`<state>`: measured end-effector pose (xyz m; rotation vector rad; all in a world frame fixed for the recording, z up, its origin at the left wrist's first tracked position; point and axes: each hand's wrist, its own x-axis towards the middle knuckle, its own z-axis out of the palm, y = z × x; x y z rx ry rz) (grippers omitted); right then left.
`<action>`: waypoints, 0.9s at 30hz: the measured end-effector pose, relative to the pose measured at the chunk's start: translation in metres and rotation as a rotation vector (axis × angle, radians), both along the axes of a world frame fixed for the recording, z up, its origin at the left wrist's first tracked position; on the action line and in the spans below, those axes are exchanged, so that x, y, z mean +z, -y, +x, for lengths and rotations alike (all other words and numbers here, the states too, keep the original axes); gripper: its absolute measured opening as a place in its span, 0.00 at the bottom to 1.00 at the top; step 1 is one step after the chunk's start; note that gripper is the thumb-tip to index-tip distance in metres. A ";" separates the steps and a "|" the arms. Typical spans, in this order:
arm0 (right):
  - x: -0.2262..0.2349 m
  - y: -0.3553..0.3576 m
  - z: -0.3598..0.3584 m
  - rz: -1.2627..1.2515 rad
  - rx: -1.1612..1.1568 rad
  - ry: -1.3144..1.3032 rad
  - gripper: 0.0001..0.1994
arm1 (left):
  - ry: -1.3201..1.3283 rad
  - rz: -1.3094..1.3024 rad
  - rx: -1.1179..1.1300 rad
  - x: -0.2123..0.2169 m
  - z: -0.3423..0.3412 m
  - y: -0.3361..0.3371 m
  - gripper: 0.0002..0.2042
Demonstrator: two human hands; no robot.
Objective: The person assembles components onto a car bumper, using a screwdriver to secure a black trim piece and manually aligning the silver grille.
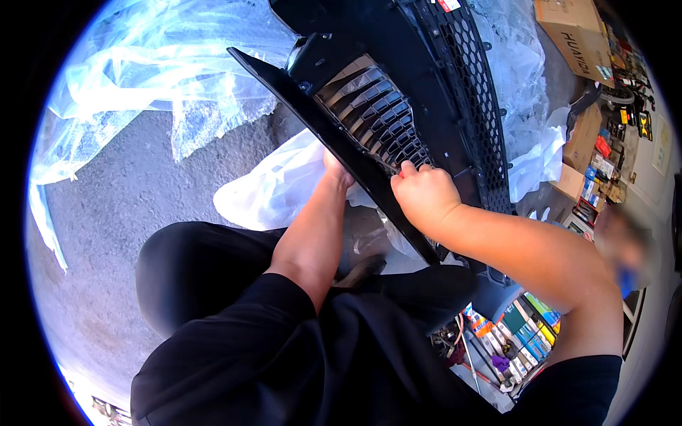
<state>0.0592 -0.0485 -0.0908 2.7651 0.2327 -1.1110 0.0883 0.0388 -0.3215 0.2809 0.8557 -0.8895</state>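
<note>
A large black car bumper leans in front of me, its long lower edge running down to the right near my knees. Set in it is a glossy black grille insert with rows of slats. My left hand is at the outer side of that edge, its fingers hidden behind the panel. Close to the grille's lower end, my right hand is closed round a screwdriver; a little reddish handle and a thin shaft show, pointing at the slats. The shaft's tip is too small to make out.
Clear plastic wrap spreads over the grey floor at the far left, with white foam sheeting under the bumper. A honeycomb mesh grille lies along its right side. Cardboard boxes and shelves of tools line the right.
</note>
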 end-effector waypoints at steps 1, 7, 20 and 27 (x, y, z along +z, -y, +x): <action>0.000 0.000 0.000 0.001 -0.090 -0.004 0.08 | 0.005 -0.006 0.011 0.002 0.001 0.001 0.22; 0.007 -0.007 0.026 0.000 -0.722 0.011 0.09 | -0.014 0.031 -0.042 -0.009 -0.003 0.002 0.23; 0.002 0.003 0.014 0.010 -0.368 -0.079 0.06 | 0.035 -0.007 -0.053 -0.015 -0.006 0.003 0.25; 0.003 -0.005 0.008 0.020 -0.444 -0.023 0.06 | 0.037 0.008 -0.036 -0.009 -0.004 0.001 0.25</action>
